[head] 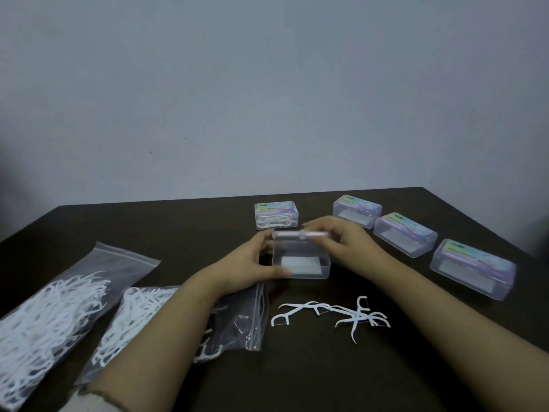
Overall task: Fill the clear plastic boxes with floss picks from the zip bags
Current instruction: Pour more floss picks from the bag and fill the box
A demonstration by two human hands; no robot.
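You've got the open box [301,263] sitting mid-table, and both hands are on it. Your left hand [261,260] grips the left wall with thumb and fingers curled round the near corner. Your right hand [335,236] has its fingers on the raised lid [300,234] at the back edge. It's blurry there, so I think it's a pinch on the lid rim, but I wouldn't swear to it.

These boxes are thin clear plastic, so expect them to weigh next to nothing and skate around on the dark table [178,227] if you only push on the lid. Bracing the base with your left like that is the right call. The hinge probably doesn't like being forced, so hold the lid by its long edge, not a corner.

The loose floss picks [329,315] lie just in front of the box, a small tangled bunch. They're stiff little things, light and springy, and the forked heads hook each other, so grab them by the handles in a bundle.

The bigger supply is in the two zip bags, the far-left bag [59,304] and the nearer bag [154,316], which your left forearm crosses. Soft slippery film, so hold it by the zip strip. One filled box [276,215] sits behind, and three closed boxes [405,233] run along your right.
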